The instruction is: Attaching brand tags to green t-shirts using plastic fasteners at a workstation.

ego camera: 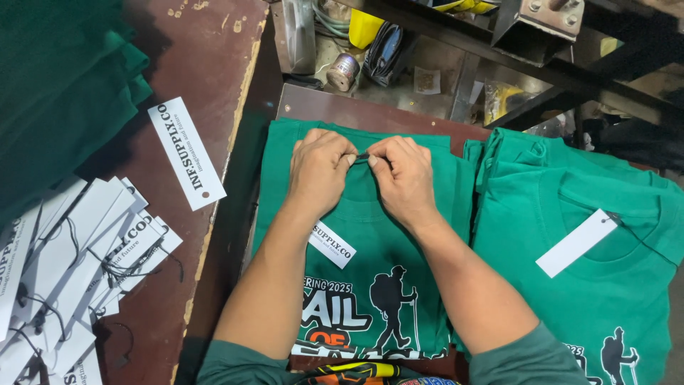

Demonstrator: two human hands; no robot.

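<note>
Pinching a thin dark string (362, 156) between them, the left hand (319, 171) and the right hand (405, 177) meet at the far edge of a green printed T-shirt (370, 235) laid flat on the brown table (214, 43). Fingertips of both hands are closed on that string, thumbs tucked under, so how it passes through the cloth is hidden from where I stand. A small white hang tag (332, 244) lies on the shirt just near of the left wrist, partly covered by the forearm. The print on the chest, a black hiker figure with lettering, is cut off by the lower edge and by both arms. To the right sits a second green T-shirt (598, 285) with a blank white tag (576, 243) on its collar. On the left, a long white label (187, 153) lies alone, and nearer, a heap of tags with strings (71, 264) runs out of view. A stack of dark green cloth (57, 85) fills the far left corner. The clutter on the far shelf is too dim to name.
</note>
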